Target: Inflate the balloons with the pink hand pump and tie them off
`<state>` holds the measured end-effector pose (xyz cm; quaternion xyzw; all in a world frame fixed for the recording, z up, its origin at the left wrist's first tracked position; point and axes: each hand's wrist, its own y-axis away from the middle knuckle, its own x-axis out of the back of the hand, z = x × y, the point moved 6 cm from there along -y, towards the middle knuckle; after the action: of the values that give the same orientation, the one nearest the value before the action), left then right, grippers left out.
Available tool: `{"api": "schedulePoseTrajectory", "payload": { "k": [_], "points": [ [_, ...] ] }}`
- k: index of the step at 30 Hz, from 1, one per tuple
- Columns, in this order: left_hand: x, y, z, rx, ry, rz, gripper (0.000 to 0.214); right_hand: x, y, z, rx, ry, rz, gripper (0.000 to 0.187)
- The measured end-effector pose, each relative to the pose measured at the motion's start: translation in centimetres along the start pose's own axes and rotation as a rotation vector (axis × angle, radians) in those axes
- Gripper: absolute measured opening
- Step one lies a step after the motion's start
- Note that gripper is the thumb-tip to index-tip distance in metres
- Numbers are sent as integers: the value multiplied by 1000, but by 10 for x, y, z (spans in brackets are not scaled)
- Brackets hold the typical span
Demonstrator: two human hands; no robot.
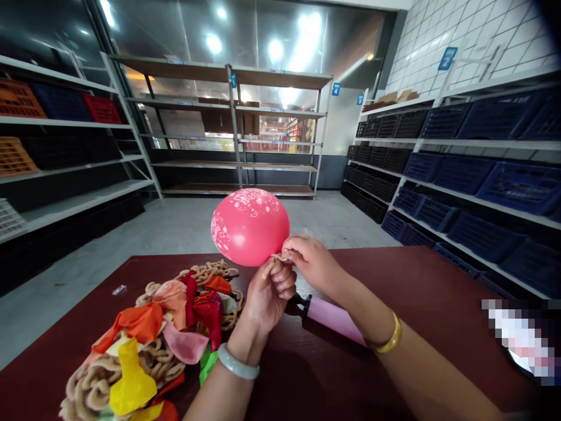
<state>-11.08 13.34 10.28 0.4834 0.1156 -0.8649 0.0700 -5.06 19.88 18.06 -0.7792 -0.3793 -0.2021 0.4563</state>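
Observation:
An inflated pink balloon with white print hovers above the dark red table. My left hand and my right hand meet at its neck, both with fingers pinched shut around the neck and a tan string. A pale bangle circles my left wrist and a gold one my right. Beneath my right forearm a pink hand pump lies on the table.
A heap of uninflated coloured balloons and coiled tan strings lies at the table's left. Metal shelves with blue, black, orange and red crates line both sides and the back. A blurred object sits at the table's right edge.

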Motion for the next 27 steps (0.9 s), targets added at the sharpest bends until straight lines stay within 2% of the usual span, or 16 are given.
{"api": "schedulePoseTrajectory", "payload": {
  "k": [3,6,12,17,20,23,27],
  "points": [
    [-1,2,-2,36,67,-25,47,-1,7,4,-18,-49,35,20],
    [1,1,-2,23,52,4,48,-6,13,8,-31,-82,40,19],
    [10,-2,-4,16,-140,141,46,-11,18,15,-104,3,13,17],
    [14,-4,-7,-16,-323,230,46,-10,23,16,-166,135,-72,16],
    [18,-6,-10,-26,-384,279,46,-7,29,17,-177,154,-81,16],
    [21,-8,-11,-39,-384,291,46,-3,34,19,-150,67,-36,18],
    [16,-10,-12,-20,-364,179,44,2,38,34,-219,-259,118,28]
  ]
}}
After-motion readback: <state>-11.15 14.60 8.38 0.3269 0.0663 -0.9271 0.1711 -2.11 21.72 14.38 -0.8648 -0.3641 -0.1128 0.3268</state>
